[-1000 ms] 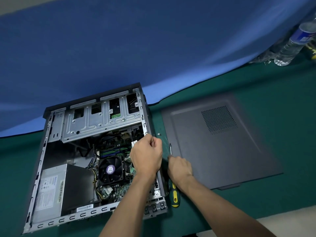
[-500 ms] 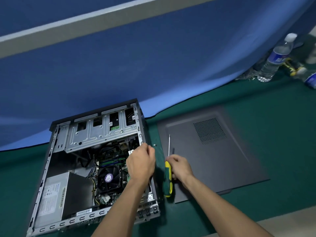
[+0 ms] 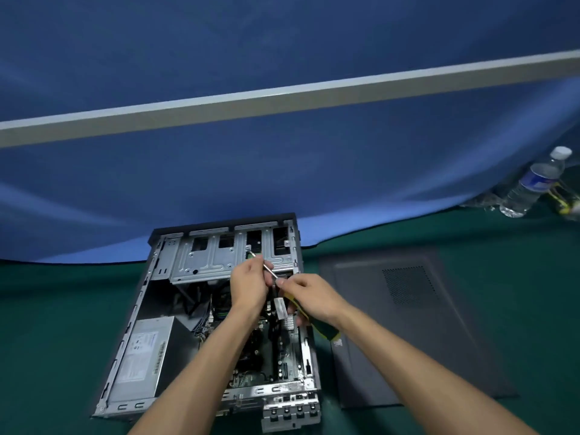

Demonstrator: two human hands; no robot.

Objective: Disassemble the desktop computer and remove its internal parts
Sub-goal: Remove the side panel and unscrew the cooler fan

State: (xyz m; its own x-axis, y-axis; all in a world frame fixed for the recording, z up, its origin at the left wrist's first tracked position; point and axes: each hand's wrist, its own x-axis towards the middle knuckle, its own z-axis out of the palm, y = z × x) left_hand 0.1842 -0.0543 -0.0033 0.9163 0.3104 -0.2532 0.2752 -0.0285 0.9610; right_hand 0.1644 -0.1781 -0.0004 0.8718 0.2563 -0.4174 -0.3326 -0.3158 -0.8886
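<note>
Computer case [image 3: 163, 277] is lying open on its side on the green surface [image 3: 470, 233], directly under both hands. Right hand [image 3: 310, 296] is gripping the yellow-green screwdriver [image 3: 320, 328] by the handle; left hand [image 3: 251, 281] is pinching the metal shaft just ahead of it, steering the tip toward a screw on the drive cage [image 3: 213, 255], just beyond the left fingers.

Risks, as judgement: the tip is coming in at a slant, so it could slip out of the screw head and strip it, or skid off the cage. A slip downward would be sending the shaft into the motherboard [image 3: 260, 350] below the wrists. A freed screw could be dropping into the case among the cables and getting lost. The left fingertips are sitting close to the tip, so a skid could be nicking them.

Case contents: drive cage at the far end past the hands, power supply [image 3: 141, 356] to the left of the left forearm, motherboard with cables between the forearms. Whether any drive is sitting in the cage cannot be told.

Side panel [image 3: 408, 324] is lying flat to the right of the right hand, apart from the case. Water bottle [image 3: 533, 186] is standing far right, well apart.
</note>
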